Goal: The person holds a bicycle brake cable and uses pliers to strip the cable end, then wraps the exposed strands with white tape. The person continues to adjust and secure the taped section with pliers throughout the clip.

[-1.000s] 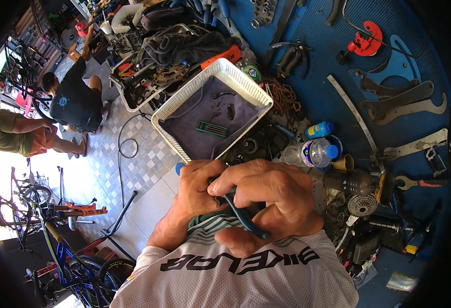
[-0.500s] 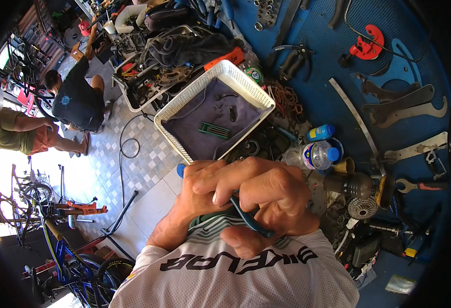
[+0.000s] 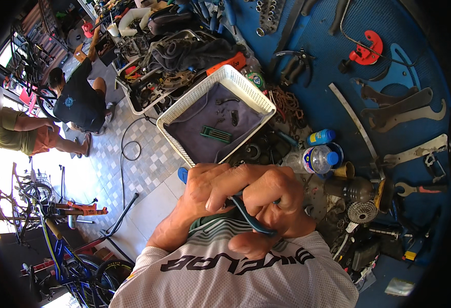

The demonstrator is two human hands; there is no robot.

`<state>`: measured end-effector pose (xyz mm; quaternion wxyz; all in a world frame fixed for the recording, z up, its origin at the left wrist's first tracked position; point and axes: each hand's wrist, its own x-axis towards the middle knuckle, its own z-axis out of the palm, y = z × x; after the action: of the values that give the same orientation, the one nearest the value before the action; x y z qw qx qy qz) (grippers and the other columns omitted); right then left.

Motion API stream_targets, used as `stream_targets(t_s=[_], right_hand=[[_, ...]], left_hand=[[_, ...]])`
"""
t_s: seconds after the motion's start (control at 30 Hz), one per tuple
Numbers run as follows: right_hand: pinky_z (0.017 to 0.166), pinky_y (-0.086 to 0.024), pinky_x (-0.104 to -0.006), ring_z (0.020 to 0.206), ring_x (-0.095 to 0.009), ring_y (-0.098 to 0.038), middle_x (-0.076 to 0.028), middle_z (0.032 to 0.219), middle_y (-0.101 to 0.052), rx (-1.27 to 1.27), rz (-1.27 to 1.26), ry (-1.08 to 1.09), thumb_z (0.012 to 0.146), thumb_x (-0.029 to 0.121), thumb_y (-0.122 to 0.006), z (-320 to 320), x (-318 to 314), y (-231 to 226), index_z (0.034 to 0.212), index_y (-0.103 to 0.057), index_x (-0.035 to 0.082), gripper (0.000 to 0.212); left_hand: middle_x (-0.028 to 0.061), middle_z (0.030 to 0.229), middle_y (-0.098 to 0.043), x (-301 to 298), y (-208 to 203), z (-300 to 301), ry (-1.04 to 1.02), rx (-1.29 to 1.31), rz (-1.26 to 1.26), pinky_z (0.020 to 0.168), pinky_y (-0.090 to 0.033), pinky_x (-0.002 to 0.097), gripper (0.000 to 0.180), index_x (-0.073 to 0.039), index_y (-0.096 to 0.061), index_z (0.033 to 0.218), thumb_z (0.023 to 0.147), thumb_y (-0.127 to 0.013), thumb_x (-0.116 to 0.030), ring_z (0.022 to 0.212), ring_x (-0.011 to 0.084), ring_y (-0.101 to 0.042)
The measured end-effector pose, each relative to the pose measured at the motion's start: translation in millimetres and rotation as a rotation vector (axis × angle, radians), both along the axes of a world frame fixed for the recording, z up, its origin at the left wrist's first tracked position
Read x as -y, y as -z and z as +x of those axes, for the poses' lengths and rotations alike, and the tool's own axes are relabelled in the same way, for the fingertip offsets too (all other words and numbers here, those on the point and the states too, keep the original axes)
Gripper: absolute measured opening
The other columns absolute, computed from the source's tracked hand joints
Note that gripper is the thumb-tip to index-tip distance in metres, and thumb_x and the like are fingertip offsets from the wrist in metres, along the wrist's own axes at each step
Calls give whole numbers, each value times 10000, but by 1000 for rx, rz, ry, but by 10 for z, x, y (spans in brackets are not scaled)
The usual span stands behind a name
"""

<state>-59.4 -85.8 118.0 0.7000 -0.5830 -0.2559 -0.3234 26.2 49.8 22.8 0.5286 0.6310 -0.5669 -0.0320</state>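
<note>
Both my hands are together in front of my chest, below the basket. My right hand is closed round what look like pliers, with one curved dark-teal handle showing between fingers and thumb; their jaws are hidden. Against it, my left hand is closed with its fingers bent inward, and what it pinches cannot be seen. Just beyond stands a cream plastic basket lined with a grey-purple cloth. On the cloth lie a green folding tool set, a small dark lever-like part and several small dark pieces.
Plastic bottles and a gear cassette stand at the right. Hand tools hang on a blue pegboard. Parts crowd a metal tray at the upper left. Two people are farther left, above bicycles.
My right hand has shifted slightly left and its fingers have drawn in, the teal handle moving a little with them. Both hands stay together. The basket appears slightly lower in the view.
</note>
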Motion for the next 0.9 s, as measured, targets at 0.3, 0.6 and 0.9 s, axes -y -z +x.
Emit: stream_targets(t_s=[0.3,0.6,0.9], right_hand=[[911,-625,-503,947,-367,-759,-237,1035,-698,-12,-41,39,803,345,-938,-48,70,-20,942,-506,36,549],[935,-610,-518,1022,-407,-758,-226,1014,-713,-37,-155,107,792,324,-951,-81,84,45,919,-509,50,535],[802,-643,-496,939,-391,-781,-263,963,-732,-66,-214,61,842,336,-914,-112,118,38,987,-452,54,561]], left_hand=[[72,737,-624,30,-248,-30,-22,-77,-39,527,-479,382,347,-29,-663,850,567,-849,-104,589,296,-618],[65,712,-595,-45,-271,-38,-74,-128,86,536,-463,378,338,-36,-646,800,564,-860,-149,608,286,-605],[31,691,-541,17,-373,-22,-118,89,37,483,-440,371,298,-78,-638,756,565,-847,-173,561,232,-581]])
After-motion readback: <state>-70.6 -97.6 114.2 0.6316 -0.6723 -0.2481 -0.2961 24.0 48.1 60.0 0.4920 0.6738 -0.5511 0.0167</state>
